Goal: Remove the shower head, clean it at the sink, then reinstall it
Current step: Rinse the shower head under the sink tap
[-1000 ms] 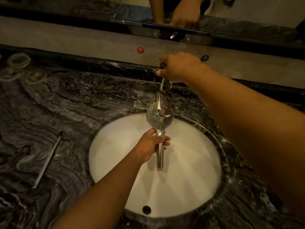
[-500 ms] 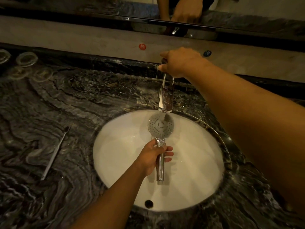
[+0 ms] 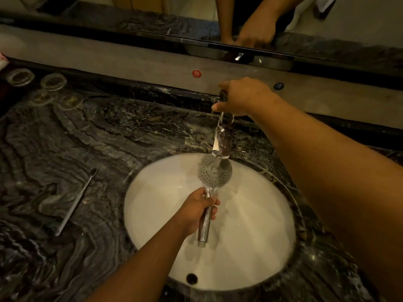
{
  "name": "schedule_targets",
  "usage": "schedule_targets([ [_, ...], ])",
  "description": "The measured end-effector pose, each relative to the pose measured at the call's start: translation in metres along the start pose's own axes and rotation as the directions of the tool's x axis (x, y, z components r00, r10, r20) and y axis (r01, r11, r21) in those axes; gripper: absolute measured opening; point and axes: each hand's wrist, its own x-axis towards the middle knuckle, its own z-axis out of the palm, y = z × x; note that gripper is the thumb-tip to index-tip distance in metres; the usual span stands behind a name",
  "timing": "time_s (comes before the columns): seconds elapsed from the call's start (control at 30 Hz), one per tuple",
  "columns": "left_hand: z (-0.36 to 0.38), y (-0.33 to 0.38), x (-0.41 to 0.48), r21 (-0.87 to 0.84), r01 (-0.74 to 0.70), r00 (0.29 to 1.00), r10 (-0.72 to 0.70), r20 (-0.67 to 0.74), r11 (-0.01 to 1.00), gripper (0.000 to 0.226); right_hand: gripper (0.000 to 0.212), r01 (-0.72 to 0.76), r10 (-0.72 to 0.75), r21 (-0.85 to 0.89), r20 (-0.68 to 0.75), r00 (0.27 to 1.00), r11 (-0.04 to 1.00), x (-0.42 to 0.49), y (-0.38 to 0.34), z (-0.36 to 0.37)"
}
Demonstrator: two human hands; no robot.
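**Grips on a shower head under a running tap**

- Left hand (image 3: 197,211): fingers and thumb are wrapped round the chrome handle of the shower head (image 3: 214,172), just below its disc. Fingertips show on the handle's right side.
- Right hand (image 3: 244,95): curled over the far, top end of the tap (image 3: 222,142), with the thumb on the tap's left side. What lies under the palm is hidden.
- Shower head: held over the far part of the sink (image 3: 261,225). The nozzle face is turned up and the disc sits directly beneath the spout. The handle's open end points near, above the bowl.
- Water (image 3: 216,165): falls from the spout onto the disc and runs down toward the left hand.
- Sink: a white oval bowl set into the counter (image 3: 65,149), with a dark hole (image 3: 192,278) in its near wall.
- Counter: dark veined marble on all sides of the bowl.
- Tool (image 3: 75,202): slim, pale and long-handled, possibly a brush. It lies flat on the counter left of the sink, apart from the rim.
- Glass discs (image 3: 53,81): four round pieces grouped at the far left of the counter.
- Red dot (image 3: 196,73) and blue dot (image 3: 278,85): on the pale wall strip behind the tap, red to the left and blue to the right.
- Mirror (image 3: 130,9): along the far edge, reflecting the right hand.
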Motion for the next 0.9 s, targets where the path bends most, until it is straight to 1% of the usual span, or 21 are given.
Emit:
schedule_targets([
  [0.1, 0.009, 0.005, 0.011, -0.005, 0.016, 1.0, -0.016, 0.006, 1.0, 0.015, 0.067, -0.001, 0.001, 0.004, 0.0, 1.0, 1.0, -0.001, 0.0, -0.001],
  [0.17, 0.015, 0.007, 0.018, -0.002, 0.013, 1.0, -0.013, 0.006, 1.0, 0.017, 0.065, -0.008, 0.008, 0.011, -0.003, 1.0, 1.0, -0.001, 0.0, 0.0],
  [0.33, 0.024, 0.015, 0.034, 0.052, -0.038, 0.999, 0.038, 0.013, 0.998, 0.017, 0.061, -0.023, 0.023, 0.023, -0.014, 1.0, 0.999, 0.001, -0.001, 0.001],
  [0.43, 0.027, 0.015, 0.038, 0.11, -0.1, 0.995, 0.101, -0.003, 0.989, 0.015, 0.06, -0.026, 0.026, 0.018, -0.015, 1.0, 1.0, 0.001, -0.001, 0.001],
  [0.53, 0.025, 0.008, 0.033, 0.094, -0.13, 0.991, 0.131, -0.001, 0.987, 0.016, 0.059, -0.024, 0.024, 0.01, -0.019, 1.0, 1.0, 0.001, -0.002, 0.0],
  [0.67, 0.018, -0.005, 0.023, 0.06, -0.089, 0.996, 0.087, 0.032, 0.994, 0.025, 0.058, -0.03, 0.03, -0.003, -0.011, 0.999, 1.0, -0.001, -0.002, -0.001],
  [0.77, 0.014, -0.014, 0.016, 0.069, -0.043, 0.999, 0.041, 0.032, 0.997, 0.028, 0.058, -0.026, 0.026, 0.0, -0.01, 1.0, 1.0, -0.002, -0.003, -0.001],
  [0.9, 0.011, -0.02, 0.008, -0.001, -0.021, 1.0, 0.021, 0.023, 1.0, 0.03, 0.057, -0.028, 0.028, -0.002, -0.008, 1.0, 1.0, -0.004, -0.004, -0.003],
])
